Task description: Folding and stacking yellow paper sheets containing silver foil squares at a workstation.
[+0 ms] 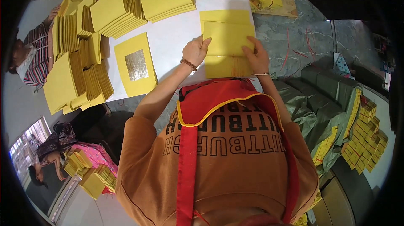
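Observation:
A yellow paper sheet (229, 37) lies in front of me, on top of other yellow paper (219, 67) at the white table's near edge. My left hand (196, 52) pinches its left edge, thumb on top; a beaded bracelet circles that wrist. At the opposite edge, my right hand (257, 56) has thumb and fingers closed about the sheet's side. What lies under the fingertips is partly hidden. Left of my left arm rests a yellow sheet with a silver foil square (136, 65) in its middle.
Fanned stacks of yellow paper (113, 11) crowd the table's far and left sides. A person in a striped top (35, 53) is beyond its left edge; another (52, 154) bends over bundles at lower left. Green-wrapped bundles (320, 95) stand right of me. Red strips (299, 52) litter the floor.

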Motion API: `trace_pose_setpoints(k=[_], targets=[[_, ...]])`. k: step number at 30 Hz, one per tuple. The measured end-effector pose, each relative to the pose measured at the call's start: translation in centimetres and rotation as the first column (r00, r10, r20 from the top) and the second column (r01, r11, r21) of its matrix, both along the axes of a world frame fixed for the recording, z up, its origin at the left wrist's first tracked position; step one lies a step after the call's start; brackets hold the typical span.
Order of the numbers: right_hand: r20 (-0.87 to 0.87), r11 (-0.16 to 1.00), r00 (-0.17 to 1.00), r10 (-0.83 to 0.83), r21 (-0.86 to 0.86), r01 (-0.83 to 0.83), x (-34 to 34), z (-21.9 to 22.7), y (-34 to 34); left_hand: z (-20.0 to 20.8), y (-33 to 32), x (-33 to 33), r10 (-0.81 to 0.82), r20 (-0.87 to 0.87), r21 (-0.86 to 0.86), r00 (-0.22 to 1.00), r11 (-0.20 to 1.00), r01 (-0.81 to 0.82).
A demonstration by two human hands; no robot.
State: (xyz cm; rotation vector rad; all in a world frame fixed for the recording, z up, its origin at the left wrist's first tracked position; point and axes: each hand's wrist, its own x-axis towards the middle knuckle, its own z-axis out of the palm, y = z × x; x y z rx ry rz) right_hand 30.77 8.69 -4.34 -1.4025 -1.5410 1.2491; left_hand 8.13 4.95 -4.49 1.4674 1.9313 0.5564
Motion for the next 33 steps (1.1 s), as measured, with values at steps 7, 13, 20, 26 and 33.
trace_pose_setpoints(k=[7,13,20,26,33], targets=[[0.195,0.998,0.981,-0.019,0.059,0.007,-1.1,0.1,0.9,0.3,0.6,0.0,0.061,-0.018,-0.045,0.998,0.997,-0.062],[0.166,0.998,0.985,-0.047,-0.037,0.054,-1.2,-0.9,1.4,-0.1,1.2,-0.1,0.097,0.023,-0.057,0.995,0.994,-0.096],[0.17,0.998,0.983,-0.062,0.018,0.06,-1.3,-1.5,1.3,1.8,0.9,0.0,0.205,-0.048,0.383,0.978,0.908,-0.171],[0.165,0.997,0.983,-0.075,0.039,0.07,-1.7,-0.4,0.9,1.5,1.3,3.7,-0.325,-0.392,0.369,0.861,0.802,0.47],[0.685,0.832,0.713,-0.148,0.476,-0.285,-1.6,0.5,-1.5,-0.1,1.1,3.8,-0.369,-0.473,0.244,0.8,0.818,0.522]])
